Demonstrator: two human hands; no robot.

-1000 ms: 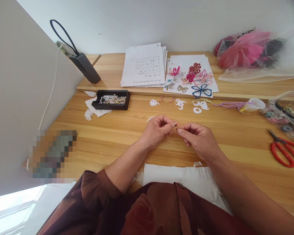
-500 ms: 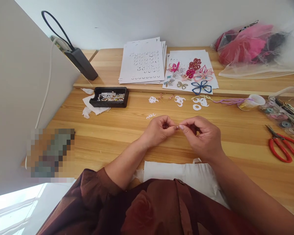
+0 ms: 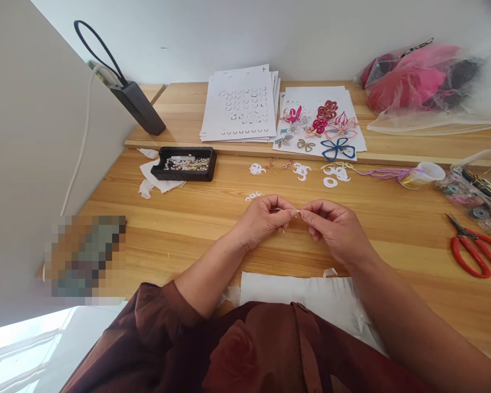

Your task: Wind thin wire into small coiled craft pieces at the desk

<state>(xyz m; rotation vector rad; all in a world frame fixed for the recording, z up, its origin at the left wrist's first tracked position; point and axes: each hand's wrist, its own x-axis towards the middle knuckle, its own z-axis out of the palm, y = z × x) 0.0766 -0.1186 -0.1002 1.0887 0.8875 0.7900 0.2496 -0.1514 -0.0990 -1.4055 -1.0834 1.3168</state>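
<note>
The left hand (image 3: pixel 264 221) and right hand (image 3: pixel 333 229) are pinching a thin wire piece (image 3: pixel 297 213), too small to make out fully, between their fingertips above the wooden worktop (image 3: pixel 393 245). A loosening pinch could be letting it slip among the white paper cutouts (image 3: pixel 252 196) just beyond. Both hands are curling inward, with the 2 forearms angling in from the near side.
</note>
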